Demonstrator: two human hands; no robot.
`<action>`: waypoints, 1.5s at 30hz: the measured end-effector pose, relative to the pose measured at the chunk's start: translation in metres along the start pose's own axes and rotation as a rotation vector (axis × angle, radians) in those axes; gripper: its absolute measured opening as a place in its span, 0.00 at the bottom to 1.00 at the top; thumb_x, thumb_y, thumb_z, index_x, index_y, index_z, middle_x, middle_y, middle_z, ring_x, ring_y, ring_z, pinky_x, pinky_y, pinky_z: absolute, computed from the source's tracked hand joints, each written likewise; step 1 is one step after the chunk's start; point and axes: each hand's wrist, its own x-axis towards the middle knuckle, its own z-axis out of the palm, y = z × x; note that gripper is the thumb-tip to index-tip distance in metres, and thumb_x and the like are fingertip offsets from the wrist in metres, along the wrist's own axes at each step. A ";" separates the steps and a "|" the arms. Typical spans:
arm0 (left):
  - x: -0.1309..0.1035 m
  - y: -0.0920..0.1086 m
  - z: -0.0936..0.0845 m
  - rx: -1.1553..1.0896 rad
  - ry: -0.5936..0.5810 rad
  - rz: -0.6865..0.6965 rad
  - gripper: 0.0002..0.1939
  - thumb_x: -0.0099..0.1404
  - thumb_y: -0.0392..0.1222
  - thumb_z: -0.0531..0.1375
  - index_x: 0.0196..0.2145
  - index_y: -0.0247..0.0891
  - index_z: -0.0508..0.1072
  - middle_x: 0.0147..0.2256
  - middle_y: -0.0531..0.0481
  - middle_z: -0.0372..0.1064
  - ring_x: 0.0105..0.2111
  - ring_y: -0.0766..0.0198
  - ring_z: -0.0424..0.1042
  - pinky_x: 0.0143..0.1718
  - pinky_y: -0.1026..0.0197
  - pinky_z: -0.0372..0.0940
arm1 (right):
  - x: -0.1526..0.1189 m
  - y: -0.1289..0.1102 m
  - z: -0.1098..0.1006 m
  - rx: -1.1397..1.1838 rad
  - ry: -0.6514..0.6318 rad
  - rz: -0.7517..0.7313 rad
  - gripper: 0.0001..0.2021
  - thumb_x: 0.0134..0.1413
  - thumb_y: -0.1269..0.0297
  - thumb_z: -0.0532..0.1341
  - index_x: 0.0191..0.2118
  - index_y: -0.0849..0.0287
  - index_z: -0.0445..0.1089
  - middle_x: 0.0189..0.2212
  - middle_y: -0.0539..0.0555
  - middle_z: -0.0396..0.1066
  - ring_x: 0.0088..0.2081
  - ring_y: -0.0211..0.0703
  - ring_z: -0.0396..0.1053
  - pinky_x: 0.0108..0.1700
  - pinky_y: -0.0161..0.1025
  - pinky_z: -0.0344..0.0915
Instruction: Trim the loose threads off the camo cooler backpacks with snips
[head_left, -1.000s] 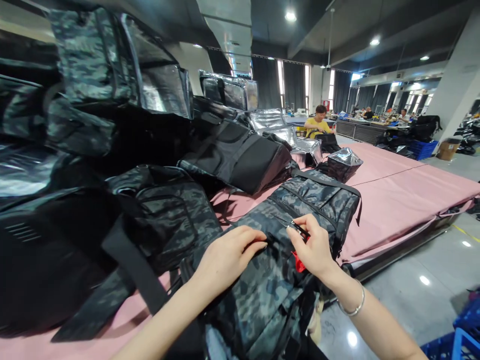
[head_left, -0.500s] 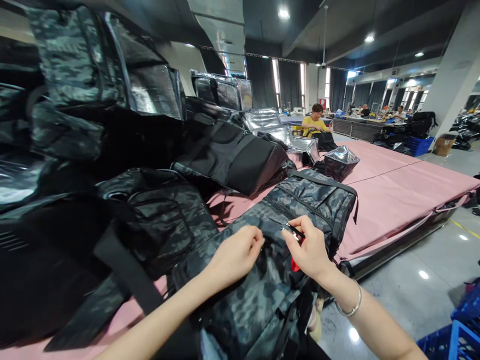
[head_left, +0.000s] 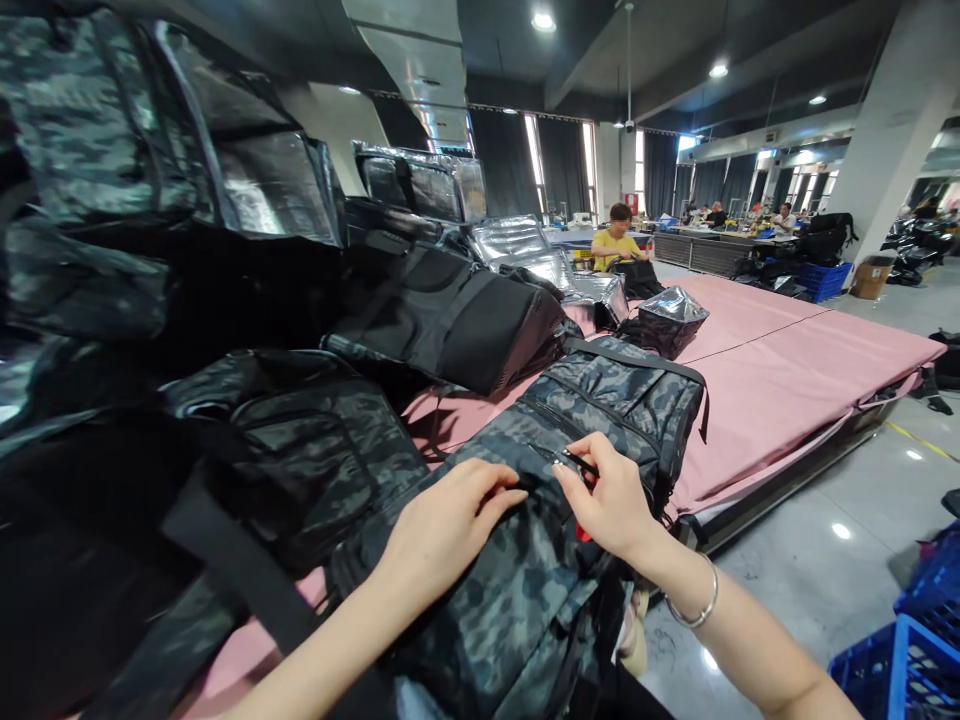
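Note:
A grey-black camouflage backpack [head_left: 517, 590] lies in front of me on the pink-covered table. Over its middle, my right hand [head_left: 604, 500] is closed around small dark thread snips [head_left: 574, 462]. Their pointed blades face left, spread apart just above the fabric, and a bit of red shows under my palm. My left hand [head_left: 457, 515] rests on the backpack to the left of the blades. Its thumb and fingers come together in a pinch near the cloth; what lies between them is too dark to make out.
Another camouflage bag [head_left: 322, 440] lies to the left, with a black bag [head_left: 457, 310] behind it. Silver-lined bags [head_left: 262, 180] pile up at the back left. The pink table [head_left: 780, 350] extends right. A person [head_left: 619, 240] in yellow works beyond; blue crates [head_left: 874, 660] stand lower right.
My left hand's fingers have uncurled from a tight pinch and stretched out toward the right. The snips' blades now show more clearly, pointing left. The view has shifted slightly right.

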 end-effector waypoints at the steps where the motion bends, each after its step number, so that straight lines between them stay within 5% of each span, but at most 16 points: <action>1: 0.002 0.003 0.001 0.091 -0.034 0.010 0.13 0.62 0.49 0.49 0.32 0.41 0.70 0.33 0.50 0.70 0.33 0.61 0.70 0.34 0.62 0.62 | 0.000 0.000 0.000 0.002 0.001 -0.002 0.07 0.54 0.60 0.54 0.35 0.58 0.62 0.24 0.48 0.65 0.23 0.36 0.63 0.27 0.32 0.58; 7: 0.011 0.010 0.013 0.275 -0.188 0.024 0.12 0.63 0.37 0.45 0.31 0.37 0.67 0.32 0.46 0.67 0.33 0.59 0.69 0.34 0.59 0.61 | -0.001 0.003 0.001 -0.011 0.007 -0.006 0.08 0.54 0.59 0.54 0.35 0.58 0.61 0.24 0.48 0.65 0.23 0.36 0.62 0.27 0.32 0.59; 13: 0.008 -0.007 0.004 -0.096 0.016 -0.091 0.12 0.62 0.47 0.45 0.27 0.40 0.62 0.24 0.52 0.64 0.25 0.63 0.65 0.29 0.62 0.60 | -0.004 0.004 -0.002 -0.128 -0.075 -0.024 0.07 0.55 0.60 0.54 0.36 0.58 0.62 0.29 0.52 0.68 0.27 0.38 0.66 0.32 0.33 0.63; 18: 0.004 -0.015 -0.002 -0.197 0.102 -0.132 0.17 0.61 0.53 0.47 0.28 0.39 0.66 0.25 0.52 0.66 0.24 0.64 0.64 0.27 0.63 0.60 | -0.004 0.003 -0.006 -0.117 -0.125 -0.010 0.07 0.54 0.60 0.55 0.36 0.57 0.62 0.26 0.49 0.67 0.26 0.38 0.66 0.32 0.33 0.63; 23: -0.001 -0.010 0.000 -0.096 0.001 0.035 0.18 0.61 0.54 0.48 0.32 0.42 0.71 0.34 0.51 0.71 0.35 0.62 0.70 0.38 0.63 0.62 | -0.004 0.003 -0.005 -0.069 -0.085 0.009 0.07 0.54 0.61 0.54 0.36 0.58 0.61 0.25 0.49 0.65 0.26 0.37 0.66 0.32 0.33 0.63; 32: 0.012 0.013 0.010 0.342 -0.230 0.025 0.14 0.63 0.38 0.44 0.32 0.37 0.69 0.32 0.46 0.68 0.31 0.58 0.70 0.32 0.59 0.61 | -0.006 0.004 -0.004 -0.172 -0.077 -0.020 0.07 0.56 0.61 0.53 0.37 0.58 0.61 0.29 0.52 0.68 0.28 0.39 0.67 0.33 0.34 0.63; 39: 0.006 -0.002 0.015 0.015 -0.042 -0.032 0.12 0.63 0.45 0.43 0.28 0.40 0.61 0.29 0.49 0.66 0.31 0.60 0.68 0.33 0.59 0.61 | -0.009 0.002 -0.009 -0.310 -0.225 -0.065 0.06 0.55 0.61 0.56 0.36 0.57 0.61 0.28 0.50 0.69 0.29 0.40 0.69 0.31 0.34 0.60; 45: 0.006 -0.005 0.015 -0.048 -0.023 -0.060 0.13 0.62 0.47 0.43 0.28 0.41 0.61 0.29 0.49 0.66 0.31 0.59 0.68 0.34 0.58 0.61 | -0.008 0.001 -0.011 -0.307 -0.284 -0.133 0.06 0.55 0.61 0.57 0.36 0.57 0.62 0.29 0.48 0.70 0.28 0.37 0.68 0.29 0.32 0.58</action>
